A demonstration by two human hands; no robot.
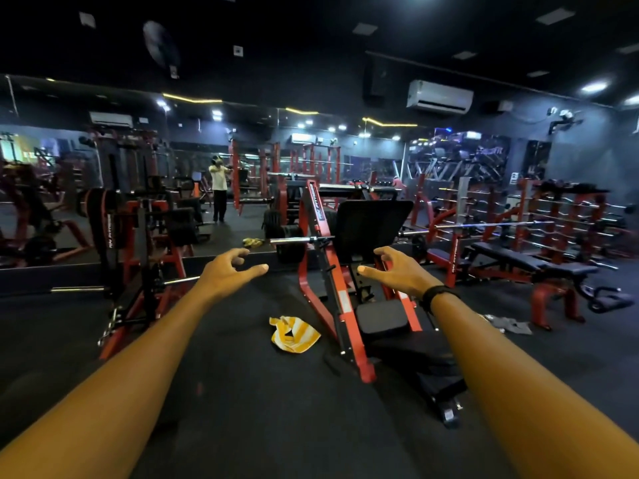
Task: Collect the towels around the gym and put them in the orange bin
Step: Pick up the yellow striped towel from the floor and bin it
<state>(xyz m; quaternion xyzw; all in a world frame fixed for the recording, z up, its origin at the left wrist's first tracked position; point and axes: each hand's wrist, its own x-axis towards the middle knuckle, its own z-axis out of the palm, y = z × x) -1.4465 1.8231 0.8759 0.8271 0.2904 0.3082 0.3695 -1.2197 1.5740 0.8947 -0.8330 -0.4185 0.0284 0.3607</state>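
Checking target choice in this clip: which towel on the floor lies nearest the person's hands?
The yellow-and-white striped towel, crumpled on the floor just left of the red machine, between the outstretched arms. The grey towel lies farther right, near the bench.

- I see a towel (294, 334) striped yellow and white on the black floor (242, 409).
- Machine frame (332, 281) red, its pads black.
- Wristband (436, 294) black.

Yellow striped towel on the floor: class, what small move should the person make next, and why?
Probably step forward and lower the left hand toward the yellow striped towel. Both hands are empty, held out above it, and it lies loose on the floor beside the red machine.
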